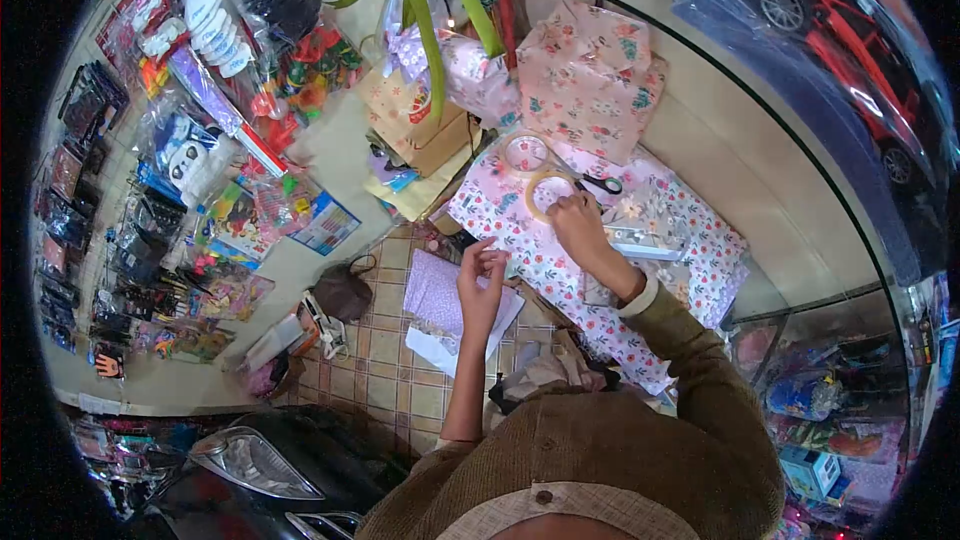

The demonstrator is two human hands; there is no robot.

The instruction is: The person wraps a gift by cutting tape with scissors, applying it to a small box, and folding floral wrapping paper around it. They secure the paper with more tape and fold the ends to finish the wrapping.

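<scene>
Over the floral wrapping paper, my right hand has its fingers closed at the lower right rim of a roll of tape. A second tape roll lies just above it. Dark-handled scissors are beside my right fingertips. My left hand is raised near the paper's left edge, its fingers loosely curved and apart, with nothing visible in them. A clear plastic packet with silvery pieces lies on the paper, right of my right hand.
Pink floral wrapped parcel and gift bags stand at the back. Lilac patterned paper is below my left hand, above the tiled floor. A glass edge curves along the right. A motorcycle headlight is at lower left.
</scene>
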